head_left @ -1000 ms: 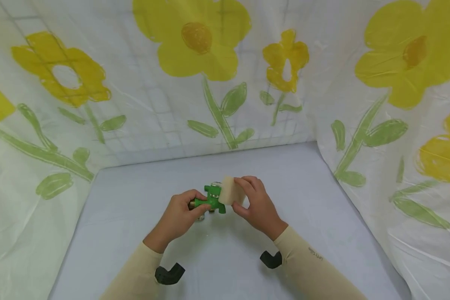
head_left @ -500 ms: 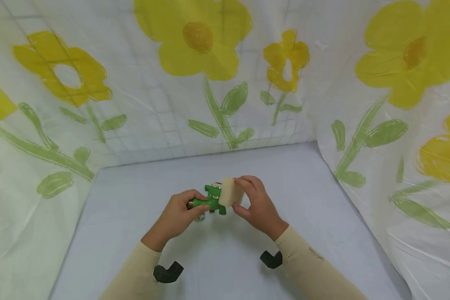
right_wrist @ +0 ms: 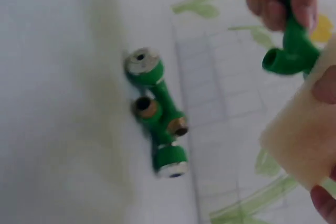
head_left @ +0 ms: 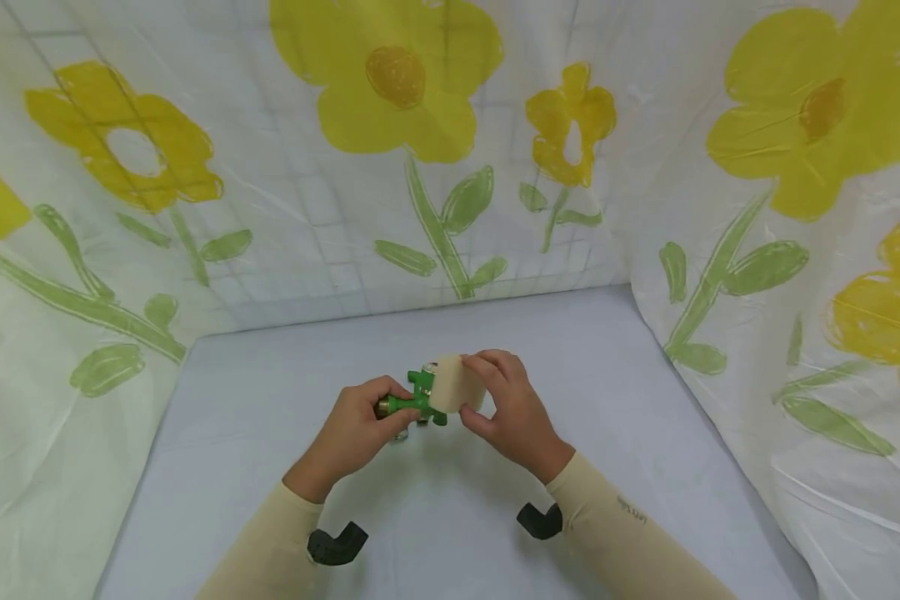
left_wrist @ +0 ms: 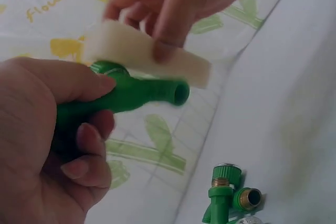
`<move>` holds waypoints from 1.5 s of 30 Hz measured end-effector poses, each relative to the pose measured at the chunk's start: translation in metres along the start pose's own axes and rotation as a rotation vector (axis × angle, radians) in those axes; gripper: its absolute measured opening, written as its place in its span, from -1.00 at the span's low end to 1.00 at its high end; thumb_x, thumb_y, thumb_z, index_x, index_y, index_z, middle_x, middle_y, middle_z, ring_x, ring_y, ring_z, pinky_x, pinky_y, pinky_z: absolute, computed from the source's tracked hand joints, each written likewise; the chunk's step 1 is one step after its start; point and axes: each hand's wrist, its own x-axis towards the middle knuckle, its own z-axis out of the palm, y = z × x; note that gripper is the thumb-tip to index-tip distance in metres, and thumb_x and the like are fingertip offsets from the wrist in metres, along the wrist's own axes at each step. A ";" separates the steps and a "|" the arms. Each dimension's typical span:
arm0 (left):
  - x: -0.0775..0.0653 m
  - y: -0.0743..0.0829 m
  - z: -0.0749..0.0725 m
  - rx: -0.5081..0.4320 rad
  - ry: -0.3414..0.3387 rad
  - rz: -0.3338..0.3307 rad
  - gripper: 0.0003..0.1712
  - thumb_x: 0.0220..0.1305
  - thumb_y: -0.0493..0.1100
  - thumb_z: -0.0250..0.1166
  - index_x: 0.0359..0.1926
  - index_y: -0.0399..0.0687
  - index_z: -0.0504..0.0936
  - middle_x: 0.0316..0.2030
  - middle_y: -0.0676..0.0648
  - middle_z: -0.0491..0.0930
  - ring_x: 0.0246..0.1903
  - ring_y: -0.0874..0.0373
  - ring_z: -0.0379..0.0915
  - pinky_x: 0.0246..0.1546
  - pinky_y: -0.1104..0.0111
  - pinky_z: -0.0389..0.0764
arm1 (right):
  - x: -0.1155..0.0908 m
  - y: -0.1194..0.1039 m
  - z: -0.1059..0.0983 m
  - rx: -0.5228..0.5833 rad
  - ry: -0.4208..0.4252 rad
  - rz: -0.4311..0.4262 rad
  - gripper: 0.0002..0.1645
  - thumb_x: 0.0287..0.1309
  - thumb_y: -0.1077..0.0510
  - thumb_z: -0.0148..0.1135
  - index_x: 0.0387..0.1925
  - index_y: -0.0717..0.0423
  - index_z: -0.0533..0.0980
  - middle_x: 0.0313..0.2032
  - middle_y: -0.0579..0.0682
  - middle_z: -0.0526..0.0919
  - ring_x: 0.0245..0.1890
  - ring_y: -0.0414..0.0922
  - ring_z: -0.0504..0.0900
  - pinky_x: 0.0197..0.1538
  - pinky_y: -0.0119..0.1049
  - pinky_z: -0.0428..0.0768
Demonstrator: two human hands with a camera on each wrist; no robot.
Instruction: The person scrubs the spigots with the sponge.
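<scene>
My left hand (head_left: 356,429) holds a green valve (left_wrist: 139,94) between thumb and fingers; the valve's open round end points away from the palm. A cream block sponge (head_left: 450,386) is pinched by the thumb and fingers of my right hand (head_left: 516,412). The sponge lies against the valve's side in the left wrist view and hides part of it. In the right wrist view the sponge's broad face (right_wrist: 299,132) is tilted, with the held valve's green spout (right_wrist: 294,56) at its upper edge.
On the pale grey table (head_left: 450,517) lie green valves (right_wrist: 165,103) with silvery caps and brass-coloured threaded ends, partly hidden behind the held one in the head view. A white curtain (head_left: 285,233) with yellow flowers encloses the back and sides. Black curved pieces (head_left: 337,544) sit by both wrists.
The sponge has shifted slightly left over the valve, tilting a little, as my right hand moves with it. My left hand keeps its grip in almost the same place.
</scene>
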 end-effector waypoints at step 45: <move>0.001 -0.011 0.007 0.633 0.284 0.595 -0.54 0.14 -0.65 0.46 0.04 -0.30 0.69 -0.08 -0.23 0.74 -0.04 -0.14 0.72 -0.08 0.08 0.78 | 0.009 -0.017 0.007 -0.150 -0.208 0.032 -0.21 0.07 0.05 0.64 0.34 0.13 0.61 -0.03 0.05 0.60 -0.16 0.00 0.58 -0.20 -0.14 0.62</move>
